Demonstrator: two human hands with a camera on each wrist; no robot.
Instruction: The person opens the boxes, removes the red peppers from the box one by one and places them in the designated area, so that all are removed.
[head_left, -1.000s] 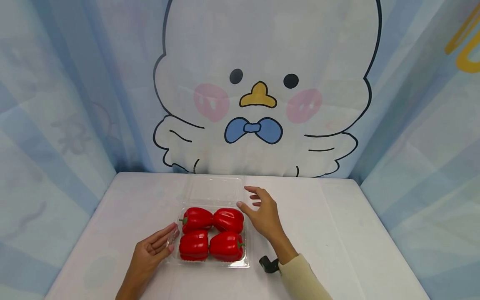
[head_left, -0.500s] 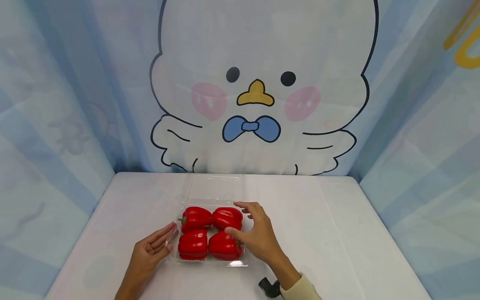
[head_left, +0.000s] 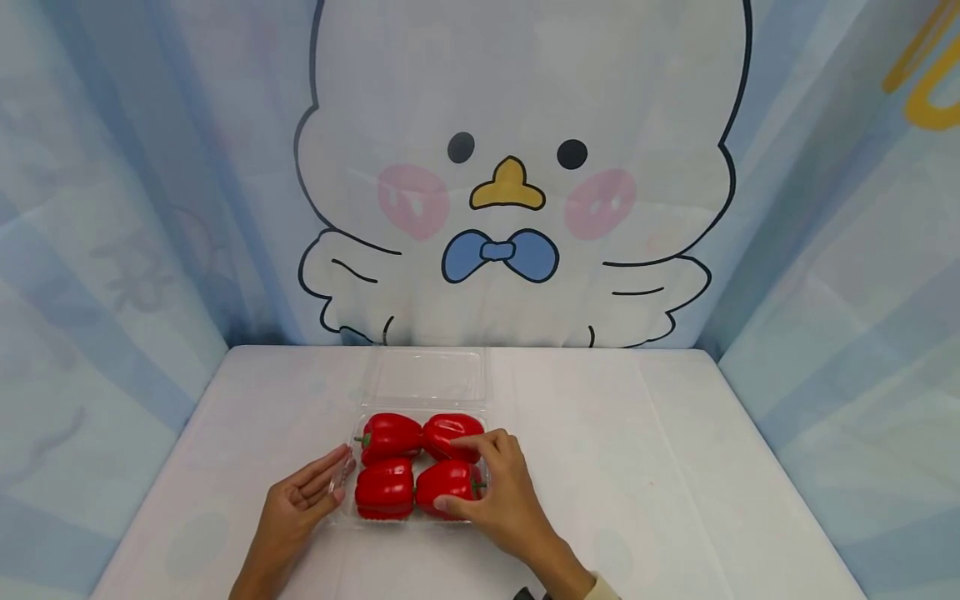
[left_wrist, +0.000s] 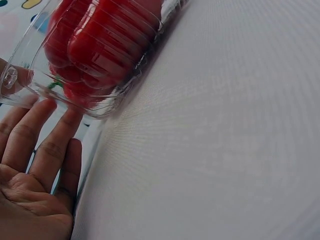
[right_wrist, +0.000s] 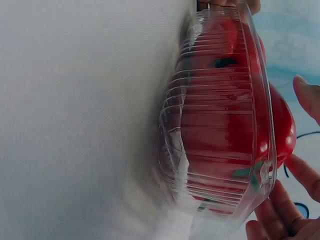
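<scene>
A clear plastic container holds red bell peppers, two behind and two in front. My left hand pinches its left rim, thumb on one side and fingers on the other; the left wrist view shows the fingers against the clear edge. Over the front right pepper is my right hand, thumb and fingers spread around it. In the right wrist view a gap shows between thumb and pepper; whether the fingers touch the pepper, I cannot tell.
The container's transparent lid lies folded back behind it on the white table. A curtain with a cartoon bird hangs at the table's back edge. Part of a black object shows beside my right wrist.
My right hand has come from beside the lid, down and toward me, to the front right pepper. My left hand keeps its hold on the rim, and the container stays in place.
</scene>
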